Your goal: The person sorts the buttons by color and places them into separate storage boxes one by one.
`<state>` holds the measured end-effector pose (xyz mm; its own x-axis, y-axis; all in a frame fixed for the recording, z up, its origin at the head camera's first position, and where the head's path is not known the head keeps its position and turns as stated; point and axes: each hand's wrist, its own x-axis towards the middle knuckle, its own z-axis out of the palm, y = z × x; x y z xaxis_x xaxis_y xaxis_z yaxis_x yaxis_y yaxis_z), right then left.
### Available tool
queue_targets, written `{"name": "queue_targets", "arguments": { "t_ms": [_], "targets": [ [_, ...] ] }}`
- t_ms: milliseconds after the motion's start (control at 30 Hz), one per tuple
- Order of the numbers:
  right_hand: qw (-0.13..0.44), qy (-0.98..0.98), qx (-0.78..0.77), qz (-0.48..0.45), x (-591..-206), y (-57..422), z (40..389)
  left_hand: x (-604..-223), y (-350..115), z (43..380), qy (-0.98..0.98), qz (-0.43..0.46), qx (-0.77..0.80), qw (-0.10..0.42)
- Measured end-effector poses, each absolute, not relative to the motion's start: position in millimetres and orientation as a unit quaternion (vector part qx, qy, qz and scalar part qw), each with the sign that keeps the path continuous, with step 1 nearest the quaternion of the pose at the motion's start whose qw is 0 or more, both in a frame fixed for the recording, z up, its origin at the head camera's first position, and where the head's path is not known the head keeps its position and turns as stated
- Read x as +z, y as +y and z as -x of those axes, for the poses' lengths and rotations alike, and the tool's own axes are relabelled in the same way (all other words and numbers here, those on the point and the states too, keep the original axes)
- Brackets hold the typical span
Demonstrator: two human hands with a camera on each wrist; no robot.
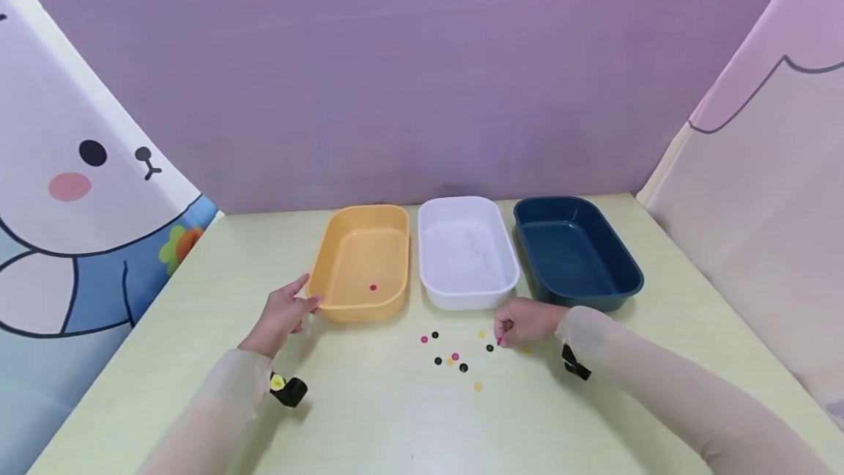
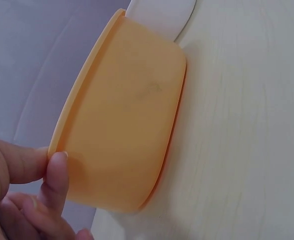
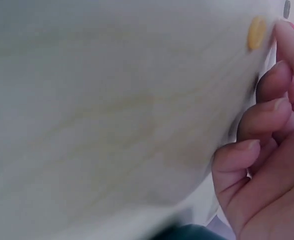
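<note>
My left hand [image 1: 283, 314] pinches the near left corner of the orange tray [image 1: 359, 311]; the left wrist view shows thumb and finger on its rim. A small magenta button [image 1: 373, 287] lies inside this tray. In front of the white tray [image 1: 468, 302], my right hand [image 1: 527, 321] is low over the table, with a magenta button [image 1: 499, 341] at its fingertips. Several small buttons are scattered nearby, including a black button [image 1: 464, 368], a magenta button [image 1: 455, 356] and a yellow button [image 1: 478, 386]. The right wrist view shows a yellow button [image 3: 257, 33] close to the fingers.
A dark blue tray [image 1: 629, 292] stands right of the white one, behind my right forearm. All three trays sit side by side on the pale table [image 1: 369, 416]. A purple backdrop [image 1: 422, 79] rises behind them, with printed cloth [image 1: 79, 240] at the left.
</note>
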<state>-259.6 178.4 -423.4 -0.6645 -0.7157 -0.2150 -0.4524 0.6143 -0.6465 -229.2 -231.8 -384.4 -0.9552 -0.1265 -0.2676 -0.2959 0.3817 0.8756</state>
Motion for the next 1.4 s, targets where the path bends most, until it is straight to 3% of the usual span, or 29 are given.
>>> {"name": "queue_targets", "arguments": {
  "t_ms": [433,700,867,1400],
  "targets": [
    [0.248,0.866,-0.300,0.315,-419,182,257,-386,-232,228,0.826,0.126,0.543,0.085],
    [0.145,0.863,-0.346,0.339,-413,167,252,-385,-230,229,0.818,0.123,0.556,0.080],
    [0.120,0.861,-0.336,0.362,-407,155,252,-385,-229,229,0.815,0.131,0.560,0.078],
    [0.137,0.850,-0.354,0.366,-384,123,256,-389,-231,228,0.813,0.124,0.565,0.069]
  ]
}}
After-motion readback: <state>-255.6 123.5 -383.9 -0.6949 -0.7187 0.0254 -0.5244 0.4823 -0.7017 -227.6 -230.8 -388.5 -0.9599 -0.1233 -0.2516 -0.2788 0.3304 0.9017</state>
